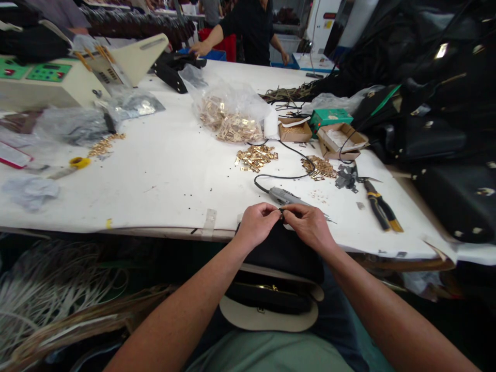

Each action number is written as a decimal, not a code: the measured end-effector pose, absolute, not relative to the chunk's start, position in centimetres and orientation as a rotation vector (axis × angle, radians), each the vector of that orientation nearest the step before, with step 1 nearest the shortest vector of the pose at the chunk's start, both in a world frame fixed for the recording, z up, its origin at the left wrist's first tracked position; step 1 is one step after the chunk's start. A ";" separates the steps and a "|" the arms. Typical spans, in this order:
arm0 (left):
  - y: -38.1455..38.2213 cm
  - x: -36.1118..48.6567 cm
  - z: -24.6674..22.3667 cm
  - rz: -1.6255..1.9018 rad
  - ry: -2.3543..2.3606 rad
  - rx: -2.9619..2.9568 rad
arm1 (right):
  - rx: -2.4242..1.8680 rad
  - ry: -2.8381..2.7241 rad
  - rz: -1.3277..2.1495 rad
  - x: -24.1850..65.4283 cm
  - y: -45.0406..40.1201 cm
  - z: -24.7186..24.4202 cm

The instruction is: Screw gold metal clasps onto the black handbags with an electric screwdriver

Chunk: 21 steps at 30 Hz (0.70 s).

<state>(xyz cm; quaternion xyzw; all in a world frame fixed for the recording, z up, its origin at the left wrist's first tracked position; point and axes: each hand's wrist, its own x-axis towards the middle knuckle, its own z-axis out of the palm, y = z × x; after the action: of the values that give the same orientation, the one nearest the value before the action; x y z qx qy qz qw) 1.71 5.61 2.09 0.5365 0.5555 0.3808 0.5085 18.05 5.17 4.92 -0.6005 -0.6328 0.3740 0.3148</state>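
A black handbag point(282, 261) with a cream flap point(267, 318) rests on my lap against the table edge, its gold zipper showing inside. Above its far end, my left hand point(259, 221) and my right hand point(306, 222) meet fingertip to fingertip. Both pinch a small dark piece point(281, 213), too small and covered to name. Just beyond my hands lies a grey electric screwdriver point(287, 196) with a black cord, its tip pointing right. Tiny metal bits point(318, 196) are scattered beside it.
Piles of gold metal fittings point(256, 157) lie ahead, near a plastic bag of fittings point(232, 116). Pliers point(382, 206) and small boxes point(295, 132) sit to the right, black bags point(457, 201) beyond. A machine point(50, 77) stands at left. A co-worker point(251, 31) stands across the table.
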 end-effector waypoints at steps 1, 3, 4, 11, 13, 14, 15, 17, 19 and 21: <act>5.6 1.7 2.0 0.919 1.354 1.294 | -1.589 -1.669 0.975 17.9 5.2 4.8; 5.7 1.8 1.7 0.924 1.388 1.300 | -1.614 -1.657 0.962 17.7 5.4 4.7; 5.7 1.7 1.6 0.926 1.402 1.303 | -1.624 -1.648 0.965 17.7 5.5 4.6; 5.7 1.6 1.2 0.924 1.390 1.297 | -1.580 -1.590 1.147 18.0 5.7 4.0; 5.7 1.5 1.2 0.921 1.372 1.283 | -1.564 -1.611 1.170 18.2 5.7 4.0; 5.7 1.4 1.2 0.920 1.361 1.274 | -1.561 -1.634 1.163 18.2 5.7 4.0; 5.7 1.4 1.1 0.919 1.348 1.265 | -1.557 -1.656 1.152 18.3 5.7 4.0; 5.7 1.2 1.1 0.915 1.319 1.248 | -1.527 -1.664 1.182 18.4 5.7 4.1; 5.7 1.0 1.1 0.907 1.287 1.235 | -1.481 -1.623 1.283 18.5 5.6 4.3; 5.8 0.8 1.2 0.897 1.256 1.227 | -1.450 -1.589 1.352 18.7 5.6 4.4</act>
<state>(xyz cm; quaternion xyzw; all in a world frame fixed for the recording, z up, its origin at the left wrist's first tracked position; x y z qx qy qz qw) 0.85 5.75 1.17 0.5188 0.5310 0.3794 0.5523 18.69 5.60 4.38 -0.5450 -0.5974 0.5083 0.2962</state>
